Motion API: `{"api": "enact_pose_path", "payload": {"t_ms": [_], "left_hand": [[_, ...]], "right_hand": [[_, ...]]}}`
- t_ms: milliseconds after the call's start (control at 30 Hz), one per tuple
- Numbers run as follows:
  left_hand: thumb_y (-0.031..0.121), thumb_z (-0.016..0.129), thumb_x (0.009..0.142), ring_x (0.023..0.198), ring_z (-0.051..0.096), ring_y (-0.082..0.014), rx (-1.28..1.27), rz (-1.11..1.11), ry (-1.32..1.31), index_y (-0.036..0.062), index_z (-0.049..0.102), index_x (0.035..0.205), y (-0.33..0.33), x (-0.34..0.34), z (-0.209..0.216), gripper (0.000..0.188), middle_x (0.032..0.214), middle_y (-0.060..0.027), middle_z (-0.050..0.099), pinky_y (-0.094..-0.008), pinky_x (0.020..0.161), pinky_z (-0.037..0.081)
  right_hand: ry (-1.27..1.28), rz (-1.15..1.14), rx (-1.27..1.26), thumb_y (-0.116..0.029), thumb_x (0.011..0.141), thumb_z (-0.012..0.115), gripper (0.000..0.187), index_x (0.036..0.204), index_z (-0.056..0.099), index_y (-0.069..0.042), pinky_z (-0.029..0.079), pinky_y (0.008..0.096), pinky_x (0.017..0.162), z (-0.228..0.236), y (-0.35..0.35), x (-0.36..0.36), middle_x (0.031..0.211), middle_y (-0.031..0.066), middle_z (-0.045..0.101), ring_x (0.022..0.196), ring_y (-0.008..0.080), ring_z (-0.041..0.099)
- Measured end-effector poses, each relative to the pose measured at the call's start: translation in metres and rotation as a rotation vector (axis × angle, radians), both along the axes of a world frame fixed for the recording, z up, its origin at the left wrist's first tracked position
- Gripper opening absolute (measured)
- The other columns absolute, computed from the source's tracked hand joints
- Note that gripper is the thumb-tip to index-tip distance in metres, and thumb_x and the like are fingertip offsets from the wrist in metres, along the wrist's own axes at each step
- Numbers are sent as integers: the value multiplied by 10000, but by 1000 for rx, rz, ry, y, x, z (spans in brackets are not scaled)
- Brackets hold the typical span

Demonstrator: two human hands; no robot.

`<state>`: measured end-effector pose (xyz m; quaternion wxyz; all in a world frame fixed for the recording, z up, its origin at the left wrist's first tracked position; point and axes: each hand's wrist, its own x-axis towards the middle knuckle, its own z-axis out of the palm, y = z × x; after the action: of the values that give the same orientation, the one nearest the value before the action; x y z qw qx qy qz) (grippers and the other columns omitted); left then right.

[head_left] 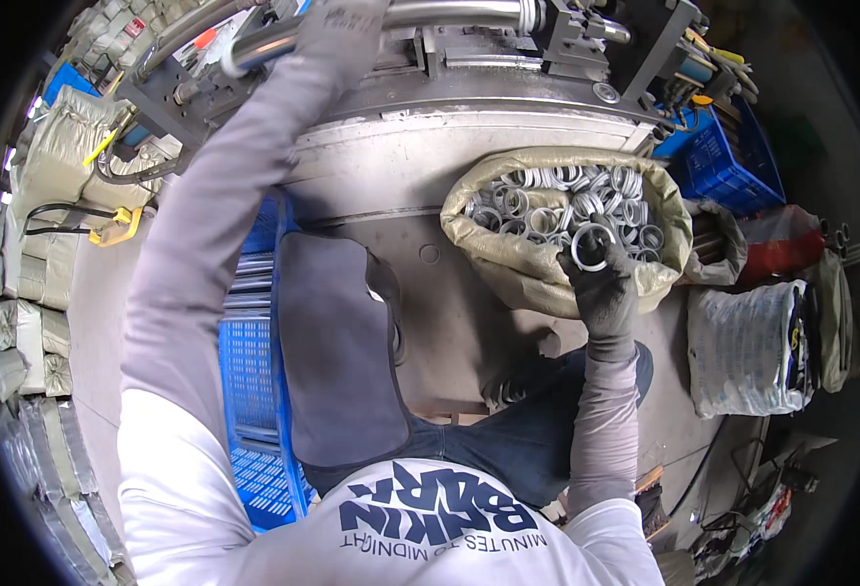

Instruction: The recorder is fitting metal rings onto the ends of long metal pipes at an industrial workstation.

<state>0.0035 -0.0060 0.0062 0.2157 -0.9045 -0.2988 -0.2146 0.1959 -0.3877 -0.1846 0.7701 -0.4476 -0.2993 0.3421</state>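
My right hand, in a dark grey glove, is closed on a white ring by its lower edge. It holds the ring over the front rim of a beige woven sack. Inside the sack lie many loose pale rings, jumbled together. Far ahead, my gloved left hand lies across a shiny metal tube on a machine bench. The upper edge of the view cuts that hand off, so its fingers are hidden.
The machine's metal bed runs across the front. Left of my leg stands a blue crate with metal tubes, beside a dark grey pad. Another blue crate and a plastic-wrapped bundle are at right. Wrapped packages are stacked left.
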Motion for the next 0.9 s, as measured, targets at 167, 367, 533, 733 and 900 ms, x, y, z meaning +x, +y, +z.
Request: {"api": "enact_pose_path", "payload": {"t_ms": [167, 367, 533, 733, 900], "left_hand": [[212, 667, 912, 1431, 501, -352, -43, 161, 40, 34, 487, 1485, 90, 54, -24, 627, 1530, -199, 526, -505, 1191, 396], [209, 625, 946, 1381, 542, -322, 292, 128, 287, 53, 477, 1530, 128, 41, -71, 622, 1454, -177, 591, -492, 1226, 345], [226, 681, 924, 1214, 620, -350, 125, -258, -130, 103, 554, 1450, 33, 1, -71, 555, 1292, -159, 673, -496, 1038, 474], [182, 664, 920, 1052, 676, -366, -341, -40, -368, 70, 709, 1193, -52, -270, -140, 299, 1122, -155, 722, -473, 935, 529], [335, 623, 926, 1166, 657, -381, -734, 641, -248, 82, 693, 1265, -81, -493, -309, 429, 1218, -166, 711, -473, 1031, 508]], "right_hand": [[87, -55, -37, 27, 1005, 654, 313, 1316, 635, 56, 634, 356, 919, 12, 2, -4, 1419, 162, 593, 1189, 234, 646], [8, -52, -136, 66, 1012, 611, 236, 1232, 689, 34, 644, 347, 866, 10, 10, -4, 1393, 215, 634, 1101, 248, 699], [114, -2, -91, -274, 1071, 604, 466, 1451, 566, -9, 567, 466, 1070, -12, -11, 18, 1357, 116, 630, 1243, 256, 639], [-316, -71, -225, -307, 1121, 495, 406, 1376, 604, -10, 571, 495, 1072, -27, 11, 2, 1357, 147, 645, 1276, 271, 629], [-512, -53, -338, -257, 1100, 525, 394, 1387, 598, 5, 534, 552, 1092, -49, 2, 13, 1389, 155, 650, 1268, 305, 639]]}}
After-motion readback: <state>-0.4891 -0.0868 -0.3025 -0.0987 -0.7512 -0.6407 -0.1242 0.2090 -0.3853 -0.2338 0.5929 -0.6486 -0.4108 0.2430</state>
